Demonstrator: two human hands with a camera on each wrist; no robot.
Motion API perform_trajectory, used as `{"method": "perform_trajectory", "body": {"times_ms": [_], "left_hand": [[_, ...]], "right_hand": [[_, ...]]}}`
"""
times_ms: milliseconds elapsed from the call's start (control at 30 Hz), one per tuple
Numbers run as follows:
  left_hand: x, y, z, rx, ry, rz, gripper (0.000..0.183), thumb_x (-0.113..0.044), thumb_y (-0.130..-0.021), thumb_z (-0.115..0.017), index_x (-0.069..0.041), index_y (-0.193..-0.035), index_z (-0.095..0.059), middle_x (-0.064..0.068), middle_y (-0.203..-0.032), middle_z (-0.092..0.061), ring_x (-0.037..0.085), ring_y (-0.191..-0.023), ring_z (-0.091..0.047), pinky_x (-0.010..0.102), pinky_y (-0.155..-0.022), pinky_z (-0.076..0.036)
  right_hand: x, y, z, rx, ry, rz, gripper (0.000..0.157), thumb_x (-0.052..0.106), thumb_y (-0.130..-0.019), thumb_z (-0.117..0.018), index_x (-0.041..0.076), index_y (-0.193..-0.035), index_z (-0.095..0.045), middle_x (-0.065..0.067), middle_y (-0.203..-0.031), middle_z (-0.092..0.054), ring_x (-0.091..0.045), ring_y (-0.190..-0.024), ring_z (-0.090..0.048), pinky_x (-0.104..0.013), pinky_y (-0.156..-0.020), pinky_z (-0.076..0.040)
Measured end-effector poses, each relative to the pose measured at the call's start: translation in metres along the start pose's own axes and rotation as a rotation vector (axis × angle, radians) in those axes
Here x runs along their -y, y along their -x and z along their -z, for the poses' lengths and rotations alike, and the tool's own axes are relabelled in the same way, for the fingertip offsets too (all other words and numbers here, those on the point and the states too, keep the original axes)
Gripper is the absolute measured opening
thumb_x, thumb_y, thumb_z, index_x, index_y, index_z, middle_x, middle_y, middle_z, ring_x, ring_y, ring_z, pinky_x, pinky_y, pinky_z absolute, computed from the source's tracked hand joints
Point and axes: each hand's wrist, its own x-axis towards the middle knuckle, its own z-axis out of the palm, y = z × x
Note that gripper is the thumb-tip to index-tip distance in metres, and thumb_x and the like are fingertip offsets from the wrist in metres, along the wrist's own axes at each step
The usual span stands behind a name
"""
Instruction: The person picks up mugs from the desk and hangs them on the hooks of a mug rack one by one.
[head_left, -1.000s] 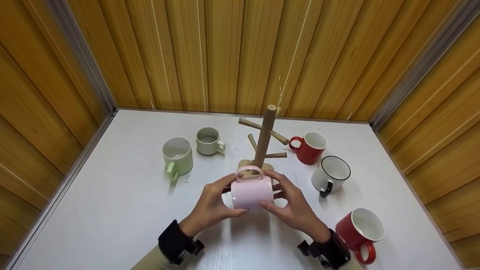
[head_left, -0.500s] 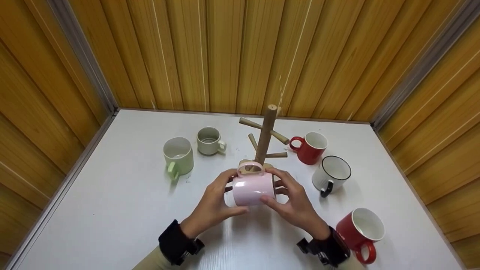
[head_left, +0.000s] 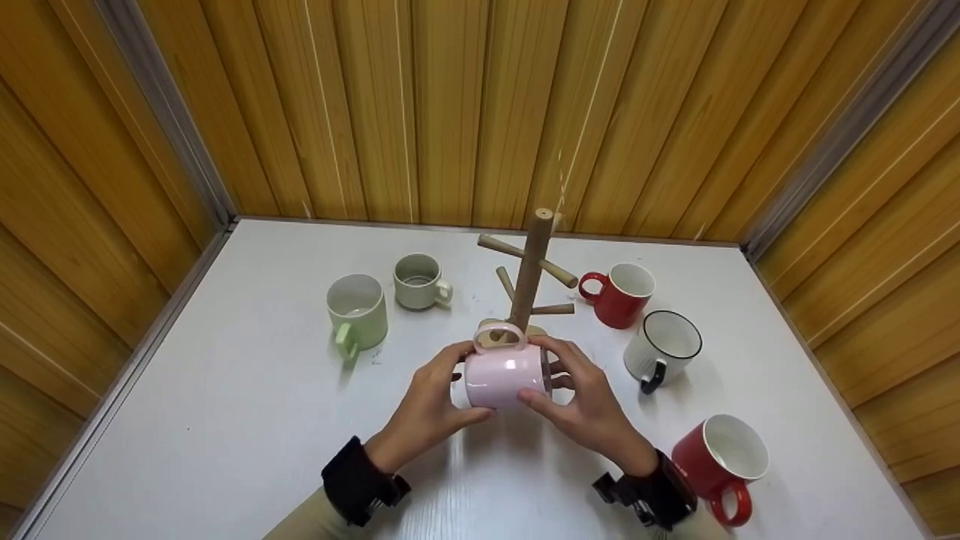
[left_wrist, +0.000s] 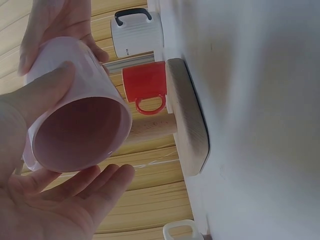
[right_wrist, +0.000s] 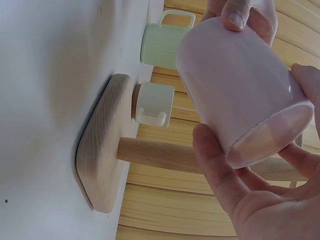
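A glossy pink mug (head_left: 504, 381) lies sideways in the air between both hands, close over the front of a wooden mug tree. Its looped handle (head_left: 501, 327) points up and away, overlapping the tree's base in the head view. My left hand (head_left: 429, 394) holds the mouth end, thumb on the near side and fingers beyond; the dark hollow (left_wrist: 82, 135) shows in the left wrist view. At the other end, my right hand (head_left: 589, 401) grips near the bottom (right_wrist: 272, 135) with thumb and fingers. The mug tree (head_left: 531, 274) stands upright with bare pegs.
Left of the tree are a green mug (head_left: 366, 324) and a small grey-green cup (head_left: 412, 294). On the right stand a red mug (head_left: 621, 306), a black-rimmed white mug (head_left: 646, 354) and a nearer red mug (head_left: 694, 457). Wood-pattern walls (head_left: 442, 112) enclose the white table (head_left: 247, 360).
The pink mug has risen slightly away from the body and rolled a little between the hands, its handle shifting farther back. The tree and other mugs stay put.
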Motion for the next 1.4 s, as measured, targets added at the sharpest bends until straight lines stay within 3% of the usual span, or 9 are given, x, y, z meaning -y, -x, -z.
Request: {"method": "perform_trajectory", "body": {"times_ms": [400,800,1067,1400], "left_hand": [[0.006,-0.004,-0.005,0.013,-0.040,0.012,0.082,-0.014,-0.071,-0.095,0.003,-0.139,-0.052,0.013,-0.132,-0.062,0.022,-0.121,-0.061,0.045,-0.100,-0.053],[0.011,-0.006,-0.007,0.032,-0.082,0.035,0.081,-0.016,-0.072,-0.095,0.001,-0.139,-0.053,0.013,-0.133,-0.062,0.023,-0.120,-0.060,0.042,-0.101,-0.052],[0.014,-0.008,-0.010,0.034,-0.165,0.024,0.079,-0.016,-0.073,-0.094,0.001,-0.139,-0.054,0.014,-0.134,-0.063,0.028,-0.121,-0.061,0.046,-0.102,-0.051],[0.021,-0.011,-0.011,0.045,-0.156,0.038,0.083,-0.014,-0.077,-0.092,0.004,-0.146,-0.049,0.020,-0.139,-0.060,0.034,-0.128,-0.058,0.048,-0.108,-0.047]], "right_hand": [[-0.005,0.000,-0.001,-0.007,0.056,-0.015,0.065,0.026,-0.084,-0.088,0.021,-0.141,-0.058,0.002,-0.127,-0.062,-0.022,-0.093,-0.068,-0.033,-0.070,-0.062],[-0.010,-0.002,-0.002,-0.009,0.110,-0.023,0.065,0.031,-0.083,-0.088,0.022,-0.140,-0.059,0.003,-0.125,-0.063,-0.015,-0.096,-0.067,-0.032,-0.071,-0.062],[-0.012,-0.005,-0.004,-0.004,0.125,-0.077,0.066,0.033,-0.084,-0.087,0.022,-0.142,-0.058,0.000,-0.125,-0.063,-0.020,-0.090,-0.070,-0.035,-0.072,-0.062],[-0.015,-0.010,-0.005,0.000,0.135,-0.080,0.068,0.033,-0.083,-0.087,0.017,-0.143,-0.058,-0.005,-0.127,-0.064,-0.021,-0.092,-0.069,-0.038,-0.072,-0.062]]}}
